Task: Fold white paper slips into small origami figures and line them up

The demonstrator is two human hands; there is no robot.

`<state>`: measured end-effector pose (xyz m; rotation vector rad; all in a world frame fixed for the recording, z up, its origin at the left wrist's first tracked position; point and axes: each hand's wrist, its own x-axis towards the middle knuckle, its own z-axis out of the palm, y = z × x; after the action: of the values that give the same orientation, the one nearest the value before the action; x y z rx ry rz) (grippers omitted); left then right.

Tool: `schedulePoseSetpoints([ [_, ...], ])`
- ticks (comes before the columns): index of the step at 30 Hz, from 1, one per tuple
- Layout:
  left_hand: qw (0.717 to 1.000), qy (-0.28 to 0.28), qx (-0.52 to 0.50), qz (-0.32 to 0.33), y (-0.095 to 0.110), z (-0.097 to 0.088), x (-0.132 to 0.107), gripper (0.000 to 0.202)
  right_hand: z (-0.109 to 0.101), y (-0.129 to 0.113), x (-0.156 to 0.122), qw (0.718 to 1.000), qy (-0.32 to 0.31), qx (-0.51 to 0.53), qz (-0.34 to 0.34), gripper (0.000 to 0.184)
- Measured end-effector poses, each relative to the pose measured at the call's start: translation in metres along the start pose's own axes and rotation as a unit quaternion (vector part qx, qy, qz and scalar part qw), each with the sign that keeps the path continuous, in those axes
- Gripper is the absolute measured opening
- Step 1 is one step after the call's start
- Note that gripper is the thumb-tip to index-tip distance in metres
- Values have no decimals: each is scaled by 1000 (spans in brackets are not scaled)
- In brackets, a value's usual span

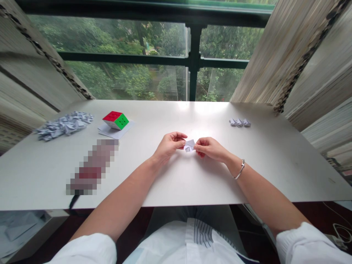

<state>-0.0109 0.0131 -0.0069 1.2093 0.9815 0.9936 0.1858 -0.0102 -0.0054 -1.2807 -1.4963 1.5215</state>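
Between my two hands, just above the white table (176, 183), is a small piece of folded white paper (189, 143) with angled flaps and a little opening at its lower side. My left hand (172, 145) pinches its left edge between thumb and fingers. On the other side, my right hand (207, 147) grips the right edge with thumb and forefinger, the other fingers curled in. A silver bracelet (242, 168) circles my right wrist.
A heap of folded white paper pieces (67, 125) lies at the far left. Beside it a puzzle cube (117, 120) rests on white paper sheets (125, 131). A blurred long object (92, 167) lies nearer. Several joined folded pieces (240, 123) sit at the back right.
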Motion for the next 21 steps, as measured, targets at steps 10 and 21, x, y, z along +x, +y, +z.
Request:
schedulePoseSetpoints([
  [10,1000,-13,-4,15,-2,2,0,20,2,1,2,998,59,14,-25,12],
  [21,998,-9,-50,31,-1,11,-5,35,1,3,5,977,136,63,-150,29],
])
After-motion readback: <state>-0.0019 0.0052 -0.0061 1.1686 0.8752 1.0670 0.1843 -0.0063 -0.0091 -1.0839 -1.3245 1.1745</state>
